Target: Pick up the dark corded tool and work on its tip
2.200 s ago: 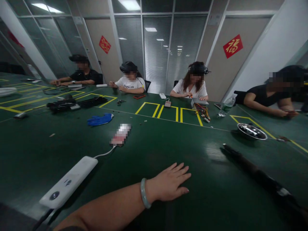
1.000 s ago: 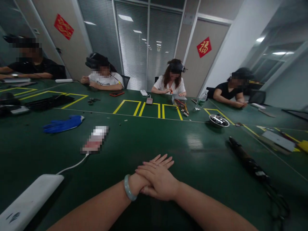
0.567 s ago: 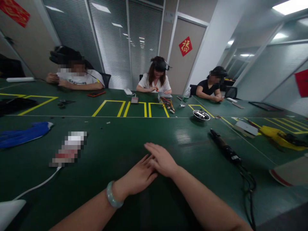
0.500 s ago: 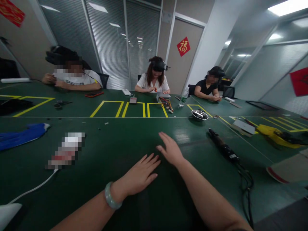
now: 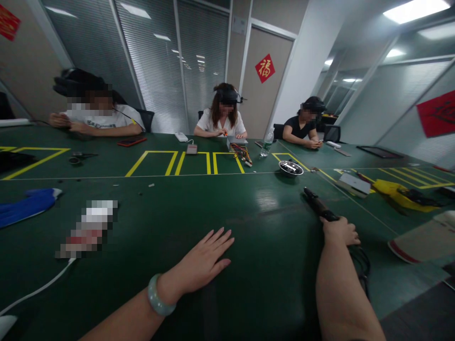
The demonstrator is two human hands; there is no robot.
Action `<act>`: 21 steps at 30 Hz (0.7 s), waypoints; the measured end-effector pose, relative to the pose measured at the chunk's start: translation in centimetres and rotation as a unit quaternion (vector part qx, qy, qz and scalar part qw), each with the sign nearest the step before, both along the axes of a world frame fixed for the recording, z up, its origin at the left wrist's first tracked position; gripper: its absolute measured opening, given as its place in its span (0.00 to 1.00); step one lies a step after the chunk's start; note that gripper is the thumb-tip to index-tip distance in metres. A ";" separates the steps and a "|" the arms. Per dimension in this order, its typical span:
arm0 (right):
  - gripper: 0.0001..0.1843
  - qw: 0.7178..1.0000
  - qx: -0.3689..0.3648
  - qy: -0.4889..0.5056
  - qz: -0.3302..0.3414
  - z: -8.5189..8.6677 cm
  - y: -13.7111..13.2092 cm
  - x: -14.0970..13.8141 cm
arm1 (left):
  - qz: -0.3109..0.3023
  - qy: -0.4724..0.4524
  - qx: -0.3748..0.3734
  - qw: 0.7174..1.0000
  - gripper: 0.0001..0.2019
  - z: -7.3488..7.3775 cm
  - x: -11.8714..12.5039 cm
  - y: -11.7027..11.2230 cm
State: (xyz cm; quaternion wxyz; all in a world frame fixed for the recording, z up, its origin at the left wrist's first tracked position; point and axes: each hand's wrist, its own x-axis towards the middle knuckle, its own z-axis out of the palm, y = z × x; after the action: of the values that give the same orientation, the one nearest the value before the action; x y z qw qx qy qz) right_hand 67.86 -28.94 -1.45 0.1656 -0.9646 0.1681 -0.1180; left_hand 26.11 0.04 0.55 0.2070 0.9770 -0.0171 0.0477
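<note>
My left hand (image 5: pixel 208 258) lies flat on the green table (image 5: pixel 263 279), palm down, fingers stretched out, with nothing in it. A pale green bangle (image 5: pixel 159 294) circles that wrist. Over to the right, my right hand (image 5: pixel 339 231) has its fingers wrapped round the rear part of a black corded electric screwdriver (image 5: pixel 316 201). The tool rests on the table, its tip pointing away and to the left. Its black cord (image 5: pixel 361 265) runs back beside my forearm. The hand covers the rear of the tool's body.
Beyond the screwdriver stands a metal bowl (image 5: pixel 290 168) with small parts. At the left are a blue glove (image 5: pixel 26 207) and a phone (image 5: pixel 88 227) on a white cable. A box (image 5: pixel 353 184) and yellow item (image 5: pixel 401 194) lie right. Three people sit opposite, near a bottle (image 5: pixel 267 143).
My right hand has moved right from beside my left hand and closed on the electric screwdriver. My left hand stays flat on the table. The view has shifted slightly.
</note>
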 end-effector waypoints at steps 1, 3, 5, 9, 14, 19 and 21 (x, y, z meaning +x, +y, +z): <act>0.35 1.000 -0.001 -0.012 0.004 -0.3 0.0 0.2 | 0.000 -0.003 0.000 1.000 0.27 0.0 0.0 0.0; 0.31 0.999 0.001 -0.029 0.017 -0.3 0.0 0.0 | -0.001 -0.007 0.001 1.000 0.27 0.0 0.0 0.0; 0.29 0.998 0.007 -0.038 0.041 0.2 0.1 -0.6 | -0.004 -0.004 0.000 1.000 0.27 0.0 0.0 0.0; 0.28 0.992 0.008 -0.053 0.118 1.8 1.5 -2.6 | -0.002 -0.005 -0.004 1.000 0.28 -0.1 0.0 0.0; 0.24 0.943 0.011 -0.093 0.320 3.3 7.9 -6.6 | -0.052 0.006 -0.022 0.998 0.26 0.4 0.1 -0.3; 0.19 0.844 0.038 -0.086 0.527 3.4 15.3 -13.7 | -0.069 0.027 -0.019 0.997 0.25 0.9 0.2 -0.4; 0.20 0.807 0.047 -0.081 0.583 2.9 17.3 -17.0 | -0.080 0.030 -0.014 0.996 0.25 0.9 0.3 -0.3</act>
State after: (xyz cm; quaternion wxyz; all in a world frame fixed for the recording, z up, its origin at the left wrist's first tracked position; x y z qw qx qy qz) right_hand 50.88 -11.60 1.49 0.2612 -0.8591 -0.4346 -0.0689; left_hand 26.42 -0.29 1.40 0.2242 0.9705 -0.0885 0.0022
